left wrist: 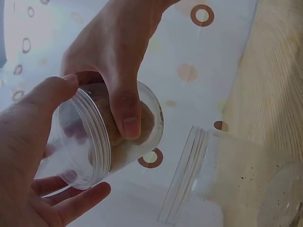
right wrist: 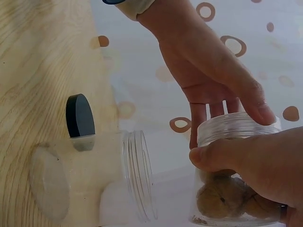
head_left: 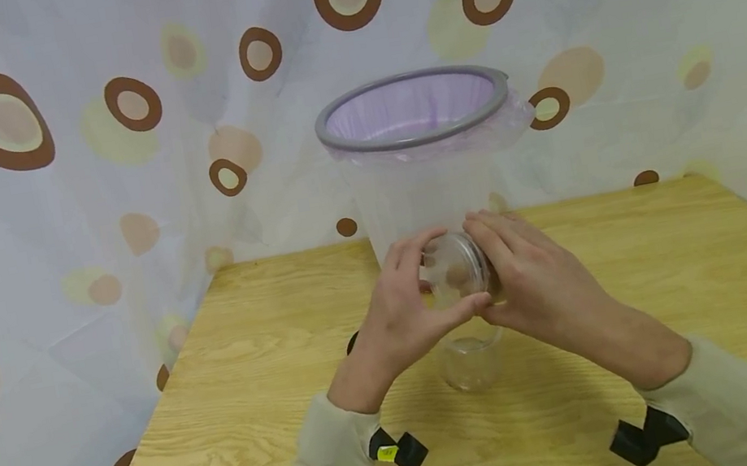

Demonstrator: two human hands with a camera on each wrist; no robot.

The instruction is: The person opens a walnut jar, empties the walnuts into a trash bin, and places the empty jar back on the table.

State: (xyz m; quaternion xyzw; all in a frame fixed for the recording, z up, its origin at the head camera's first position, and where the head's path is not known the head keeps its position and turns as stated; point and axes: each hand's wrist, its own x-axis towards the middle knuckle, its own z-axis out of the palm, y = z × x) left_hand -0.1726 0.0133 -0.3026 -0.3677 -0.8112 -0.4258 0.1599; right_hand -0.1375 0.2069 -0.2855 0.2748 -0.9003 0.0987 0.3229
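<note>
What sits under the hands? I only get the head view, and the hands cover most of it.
Observer: An empty clear jar stands on the table, with no lid on its threaded neck.
Operator: And the jar being held, is anything inside?
Observer: Yes, the held jar contains brown, rounded lumps; the right hand grips its body.
Operator: What is the left hand doing?
Observer: The left hand holds the held jar at its threaded open end.
Operator: Any lid around?
Observer: A dark round lid lies on the table behind the empty jar.
</note>
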